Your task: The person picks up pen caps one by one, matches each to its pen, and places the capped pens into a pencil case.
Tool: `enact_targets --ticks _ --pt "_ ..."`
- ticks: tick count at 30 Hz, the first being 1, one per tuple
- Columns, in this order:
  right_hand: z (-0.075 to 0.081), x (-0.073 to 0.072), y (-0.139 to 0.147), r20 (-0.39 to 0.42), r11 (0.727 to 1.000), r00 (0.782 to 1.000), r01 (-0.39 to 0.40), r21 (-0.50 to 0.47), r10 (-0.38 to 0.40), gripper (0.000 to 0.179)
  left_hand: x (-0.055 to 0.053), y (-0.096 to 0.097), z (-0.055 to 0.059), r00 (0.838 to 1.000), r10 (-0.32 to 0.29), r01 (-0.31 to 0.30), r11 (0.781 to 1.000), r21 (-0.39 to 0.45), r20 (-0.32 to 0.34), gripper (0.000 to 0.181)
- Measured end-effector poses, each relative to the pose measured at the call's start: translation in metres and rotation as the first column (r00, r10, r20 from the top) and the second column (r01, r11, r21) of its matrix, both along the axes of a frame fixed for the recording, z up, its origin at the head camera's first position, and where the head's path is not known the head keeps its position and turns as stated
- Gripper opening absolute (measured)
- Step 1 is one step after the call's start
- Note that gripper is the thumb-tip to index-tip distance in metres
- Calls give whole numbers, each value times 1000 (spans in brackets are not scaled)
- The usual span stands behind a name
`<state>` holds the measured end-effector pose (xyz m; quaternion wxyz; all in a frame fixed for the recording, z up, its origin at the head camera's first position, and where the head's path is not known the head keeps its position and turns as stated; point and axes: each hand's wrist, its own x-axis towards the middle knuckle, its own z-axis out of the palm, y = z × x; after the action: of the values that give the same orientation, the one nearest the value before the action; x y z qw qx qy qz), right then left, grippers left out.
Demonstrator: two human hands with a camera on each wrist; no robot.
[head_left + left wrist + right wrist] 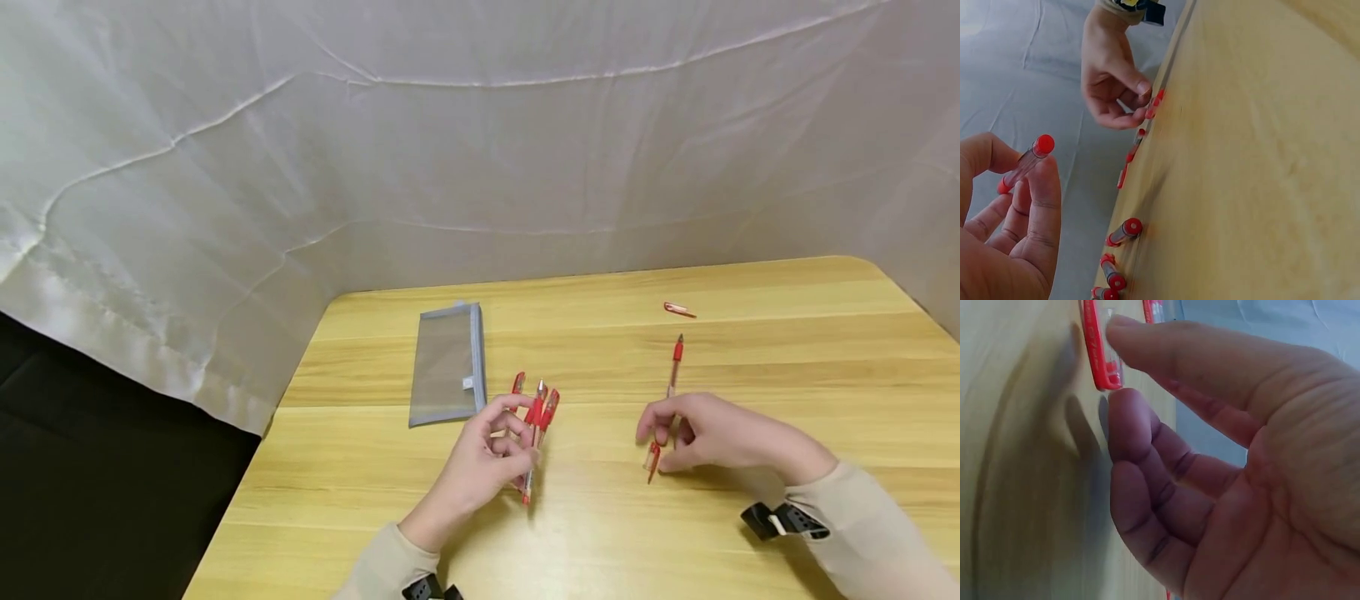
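Note:
My left hand (487, 462) pinches an uncapped red pen (537, 412) between thumb and fingers, its tip pointing away from me. In the left wrist view, the held pen (1025, 164) shows its red end plug above the fingertips. Several other red pens (551, 408) lie on the table just beyond that hand. My right hand (712, 433) is low over the table with bent fingers, beside a clear and red pen cap (654, 458). In the right wrist view its thumb overlaps the cap (1100, 350), with a gap between thumb and forefinger; contact is unclear.
A grey mesh zip pouch (444, 367) lies at the table's left. Beyond the right hand lies an uncapped red pen (677, 358), partly hidden by the fingers, and farther back a loose pen cap (679, 310). A pale cloth (525, 158) hangs behind the wooden table (810, 350).

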<state>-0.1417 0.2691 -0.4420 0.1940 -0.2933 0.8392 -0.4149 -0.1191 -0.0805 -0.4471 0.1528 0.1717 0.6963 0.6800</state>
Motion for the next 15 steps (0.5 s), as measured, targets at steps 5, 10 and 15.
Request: enact_targets --ticks 5,10,15 --pt "-3 3 -6 -24 999 1000 -9 48 11 24 -2 -2 0 999 17 -18 1000 20 29 62" --pt "-3 4 -10 -64 995 998 15 102 -9 22 -3 -3 0 1000 13 -13 1000 14 18 61" --pt "-3 3 -11 -84 993 996 28 116 -18 18 -3 -3 -1 1000 15 -15 1000 13 14 61"
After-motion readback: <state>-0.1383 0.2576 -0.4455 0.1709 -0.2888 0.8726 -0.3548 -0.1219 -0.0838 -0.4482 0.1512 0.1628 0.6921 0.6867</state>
